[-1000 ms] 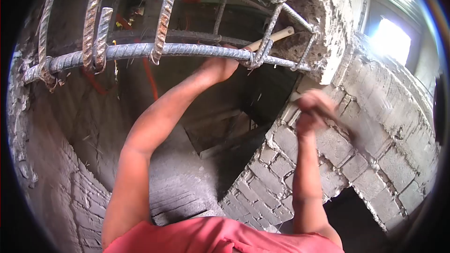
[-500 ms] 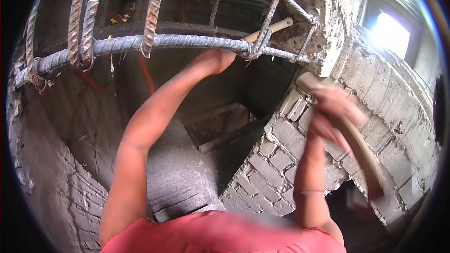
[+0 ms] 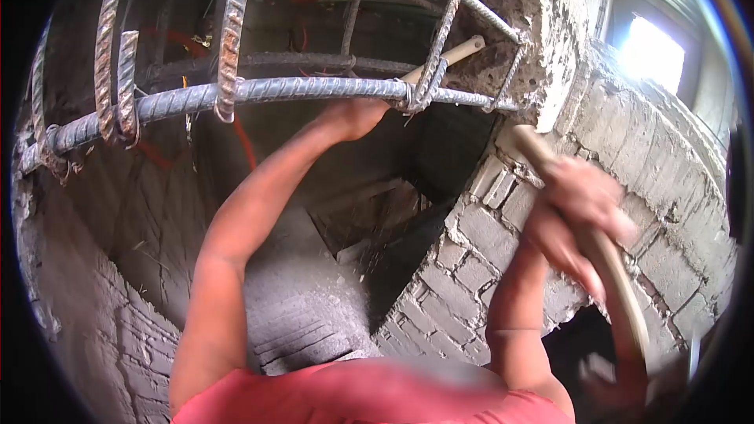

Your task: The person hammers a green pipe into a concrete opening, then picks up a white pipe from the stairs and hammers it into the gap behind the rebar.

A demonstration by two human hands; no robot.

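My left hand (image 3: 357, 114) reaches up behind a thick horizontal rebar (image 3: 275, 91) and is closed on a pale wooden-handled tool (image 3: 458, 51), whose end pokes out to the right against broken concrete (image 3: 542, 39). My right hand (image 3: 580, 216) is blurred and grips a hammer's wooden handle (image 3: 616, 286) in front of the block wall. The handle's butt sticks up above the fist, and the blurred hammer head (image 3: 620, 381) hangs low at the bottom right.
A cage of rusty rebar (image 3: 232, 23) with tie wire spans the top. A grey block wall (image 3: 667, 188) fills the right, with a dark opening (image 3: 581, 345) below. Rough plastered walls drop to a floor far beneath, left. A bright window (image 3: 652, 51) is upper right.
My right hand has drawn back down and to the right, and the hammer head has swung low behind it. My left hand has stayed at the rebar with its tool.
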